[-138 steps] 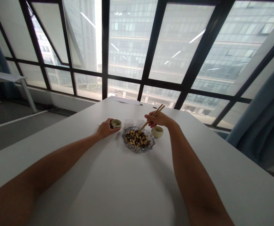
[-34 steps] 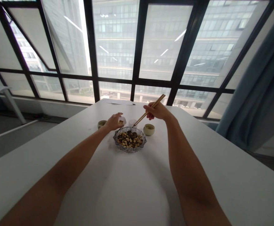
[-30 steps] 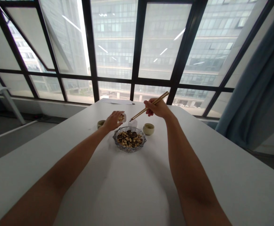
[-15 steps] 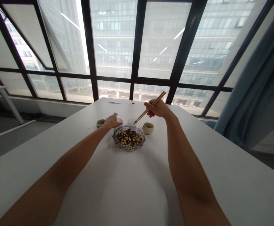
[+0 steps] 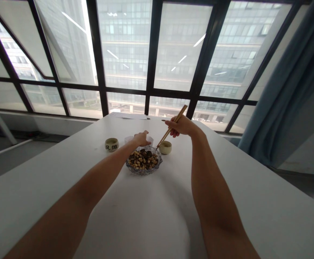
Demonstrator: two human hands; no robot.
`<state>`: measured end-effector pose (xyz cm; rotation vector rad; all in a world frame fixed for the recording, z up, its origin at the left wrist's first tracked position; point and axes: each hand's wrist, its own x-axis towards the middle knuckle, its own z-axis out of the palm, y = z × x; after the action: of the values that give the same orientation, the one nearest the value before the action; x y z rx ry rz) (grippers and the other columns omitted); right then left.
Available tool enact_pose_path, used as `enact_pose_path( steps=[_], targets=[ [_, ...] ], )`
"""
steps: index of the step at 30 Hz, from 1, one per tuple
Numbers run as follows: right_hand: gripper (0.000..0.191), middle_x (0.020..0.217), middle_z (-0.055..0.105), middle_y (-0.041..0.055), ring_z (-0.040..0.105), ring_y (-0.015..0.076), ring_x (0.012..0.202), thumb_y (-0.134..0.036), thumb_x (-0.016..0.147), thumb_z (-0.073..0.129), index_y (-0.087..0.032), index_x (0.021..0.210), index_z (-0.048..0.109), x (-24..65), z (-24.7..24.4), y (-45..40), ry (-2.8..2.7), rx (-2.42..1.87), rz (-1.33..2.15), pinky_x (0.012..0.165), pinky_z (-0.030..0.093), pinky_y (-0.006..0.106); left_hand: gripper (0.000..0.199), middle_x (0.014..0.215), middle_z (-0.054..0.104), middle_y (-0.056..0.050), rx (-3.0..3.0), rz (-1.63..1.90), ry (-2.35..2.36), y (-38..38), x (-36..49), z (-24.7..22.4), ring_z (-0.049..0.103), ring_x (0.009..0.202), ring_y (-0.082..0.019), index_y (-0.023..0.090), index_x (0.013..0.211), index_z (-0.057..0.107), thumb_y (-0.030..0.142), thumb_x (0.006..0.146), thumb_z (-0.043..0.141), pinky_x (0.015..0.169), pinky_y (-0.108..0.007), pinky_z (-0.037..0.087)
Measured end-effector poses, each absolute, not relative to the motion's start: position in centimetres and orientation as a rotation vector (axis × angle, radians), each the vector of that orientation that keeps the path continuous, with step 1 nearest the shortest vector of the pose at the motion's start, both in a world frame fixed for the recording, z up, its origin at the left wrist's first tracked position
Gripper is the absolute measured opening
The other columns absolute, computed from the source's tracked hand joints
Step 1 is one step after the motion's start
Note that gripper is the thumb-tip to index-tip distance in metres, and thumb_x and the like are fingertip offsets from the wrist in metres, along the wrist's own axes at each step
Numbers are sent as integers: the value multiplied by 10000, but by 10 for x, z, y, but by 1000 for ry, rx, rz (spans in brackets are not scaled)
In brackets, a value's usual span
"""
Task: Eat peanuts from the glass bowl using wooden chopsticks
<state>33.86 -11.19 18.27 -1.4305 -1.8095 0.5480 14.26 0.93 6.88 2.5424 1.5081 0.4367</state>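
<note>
In my right hand (image 5: 180,126) is a pair of wooden chopsticks (image 5: 172,126), slanting down to the left. Their tips are close together by the far right rim of the clear glass bowl (image 5: 144,172), which holds mixed nuts and seeds (image 5: 143,159). My left hand (image 5: 141,139) is behind the bowl, with thumb and fingers about a clear plastic cup (image 5: 150,141) that it partly hides. Another clear plastic cup (image 5: 128,139) stands to its left. To the right of the bowl sits a small pale ceramic cup (image 5: 165,148).
A second pale ceramic cup (image 5: 111,144), with dark characters on it, stands on the left. Sheets of paper (image 5: 130,116) lie at the far end of the white table (image 5: 146,216). Windows rise behind the table, and a blue curtain (image 5: 283,90) hangs at right.
My left hand has moved right, from the left plastic cup to the right one. The chopstick tips have shifted slightly right and down. The view has turned a little to the right.
</note>
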Motion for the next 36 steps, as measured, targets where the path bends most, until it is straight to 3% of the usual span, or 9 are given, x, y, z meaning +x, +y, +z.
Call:
enact_pose_path(
  steps=[6, 11, 20, 28, 32, 36],
  targets=[
    [351, 512, 660, 41, 621, 113, 392, -379, 922, 668, -146, 669, 593, 345, 179, -104, -1715, -1255, 355, 355, 471, 166, 755, 1332, 601, -130, 2767, 1046, 1010, 9, 138, 61, 535, 1253, -312, 168, 1385, 447, 151, 694, 751, 1084, -454, 429],
    [415, 515, 658, 43, 616, 119, 394, -503, 876, 685, -156, 673, 582, 348, 176, -99, -1706, -1187, 293, 350, 460, 177, 779, 1352, 571, -146, 2772, 1175, 850, 6, 135, 59, 502, 1276, -323, 153, 1396, 439, 101, 681, 743, 1112, -490, 409],
    [440, 558, 674, 41, 625, 113, 431, -565, 863, 677, -162, 708, 590, 339, 158, -81, -1701, -1163, 265, 383, 471, 174, 752, 1280, 633, -152, 2705, 1136, 867, -1, 136, 61, 592, 1203, -320, 171, 1392, 422, 282, 737, 774, 1035, -490, 466],
    [552, 527, 657, 48, 601, 113, 402, -674, 858, 606, -155, 669, 609, 334, 159, -84, -1684, -1221, 322, 374, 468, 188, 741, 1225, 692, -149, 2645, 839, 1198, 2, 140, 62, 643, 1167, -323, 181, 1380, 433, 352, 748, 781, 985, -443, 502],
    [546, 465, 630, 41, 529, 92, 326, -597, 926, 571, -148, 616, 606, 331, 175, -100, -1745, -1273, 432, 337, 423, 187, 693, 1247, 689, -157, 2583, 647, 1292, 8, 135, 59, 656, 1159, -303, 175, 1356, 475, 418, 776, 764, 960, -395, 518],
    [518, 424, 611, 39, 514, 94, 316, -519, 922, 630, -145, 564, 613, 322, 171, -104, -1931, -1503, 756, 328, 411, 185, 602, 1264, 678, -165, 2638, 761, 1156, 8, 116, 59, 654, 1158, -287, 145, 1328, 514, 481, 852, 665, 963, -392, 519]
  ],
)
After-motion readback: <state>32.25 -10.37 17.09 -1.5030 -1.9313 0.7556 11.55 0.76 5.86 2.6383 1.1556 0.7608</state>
